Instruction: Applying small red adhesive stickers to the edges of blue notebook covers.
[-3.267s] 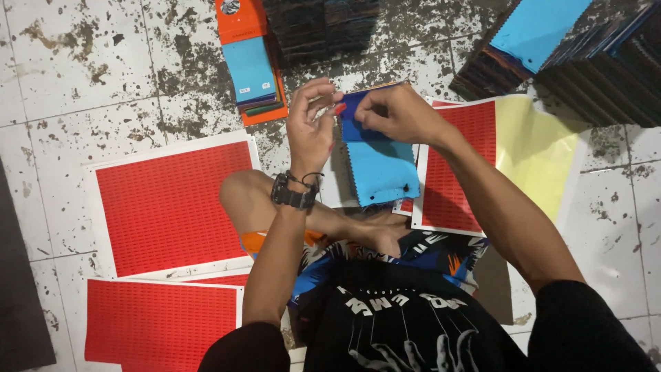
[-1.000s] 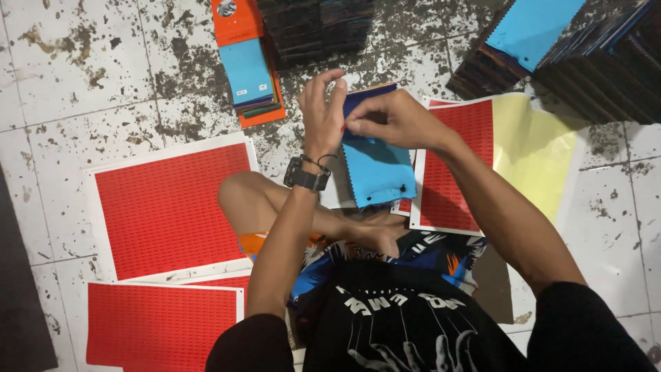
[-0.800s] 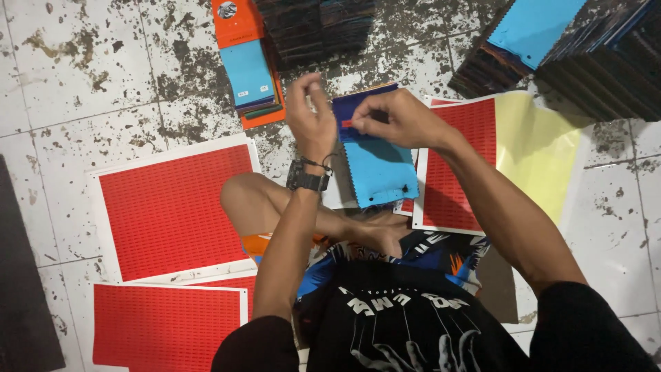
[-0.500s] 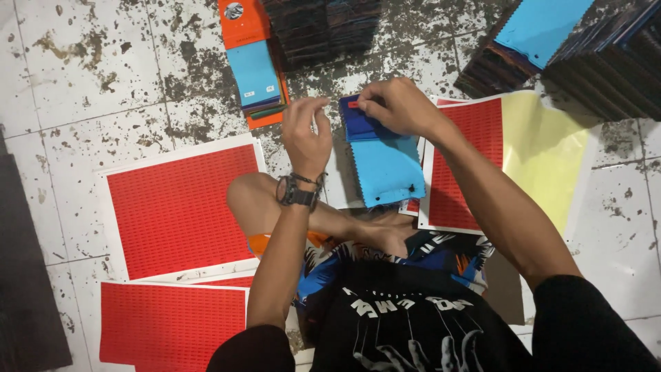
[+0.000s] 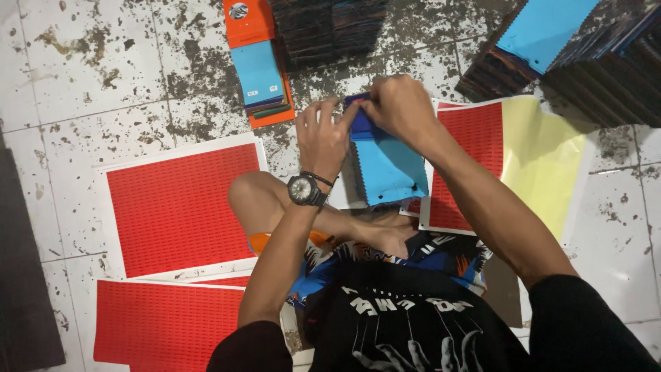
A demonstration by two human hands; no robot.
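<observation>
Seated on the stained tile floor (image 5: 82, 83), the person holds a light-blue fabric swatch card (image 5: 387, 165) above the knee. The right hand (image 5: 403, 110) pinches its dark-blue top edge (image 5: 359, 122); the left hand (image 5: 323, 134), with a black wristwatch (image 5: 303, 189), rests spread fingers against the left edge. Red dotted sticker sheets (image 5: 182, 207) lie around. To do this well, I'd judge, keep the card steady with the left and press the top squarely.

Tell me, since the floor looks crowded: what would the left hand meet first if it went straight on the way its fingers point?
Probably the dark stack of swatch booklets beyond the left hand; depth is unclear.
</observation>
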